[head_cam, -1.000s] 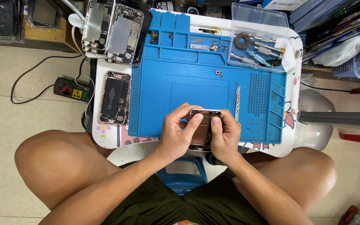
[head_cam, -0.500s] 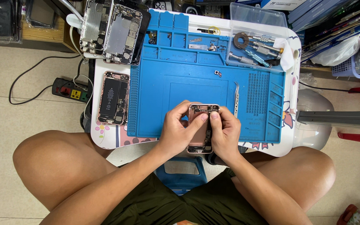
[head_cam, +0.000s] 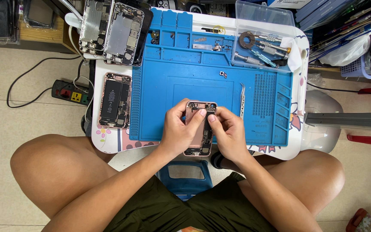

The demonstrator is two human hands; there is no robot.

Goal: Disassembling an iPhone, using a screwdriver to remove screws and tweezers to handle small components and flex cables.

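The left hand (head_cam: 181,131) cups the left edge of an opened rose-gold phone housing (head_cam: 199,129), fingers closed around its side with the thumb lying across the exposed inside, while the right hand (head_cam: 229,135) grips the right edge, its fingers closed on the frame and its thumb tip pressing near the upper middle. The housing is held just above the near edge of the blue silicone repair mat (head_cam: 211,77) that covers the small white bench (head_cam: 299,141). It looks light and rigid, but the bare circuitry and thin flex cables inside are fragile, so the metal side rails are the safest place to hold it. Whether a small part sits pinched under the thumbs is hard to make out. Steel tweezers (head_cam: 241,99) lie just to the right, and another opened phone with its black battery (head_cam: 115,100) rests at the mat's left.
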